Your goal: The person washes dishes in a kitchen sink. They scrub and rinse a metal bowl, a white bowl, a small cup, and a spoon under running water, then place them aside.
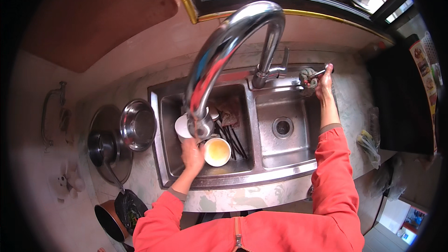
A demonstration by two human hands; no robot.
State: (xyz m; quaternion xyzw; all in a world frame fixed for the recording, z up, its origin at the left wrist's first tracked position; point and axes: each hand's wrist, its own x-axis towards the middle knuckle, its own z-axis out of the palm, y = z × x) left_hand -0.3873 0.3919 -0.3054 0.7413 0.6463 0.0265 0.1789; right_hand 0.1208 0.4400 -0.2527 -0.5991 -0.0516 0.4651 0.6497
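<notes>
My left hand (193,155) is in the left sink basin (210,172), under the chrome faucet (238,31), beside a white bowl (217,152) with yellowish liquid. Whether its fingers hold anything is unclear. A white dish (182,126), several dark chopsticks (233,141) and a brownish cloth-like item (228,117) lie in the same basin. At the back right corner of the sink, my right hand (326,83) touches a dark-ended metal utensil (317,73), next to a greyish rag (308,78); its grip is partly hidden. The right basin (266,159) shows its drain (282,127).
Left of the sink, a steel bowl (138,125) stands near a large round lid (120,168) and a small dark pan (101,148). A black bag (130,210) lies near an orange pot (111,220). On the right are a plastic bag (369,147) and a black appliance-like box (402,98).
</notes>
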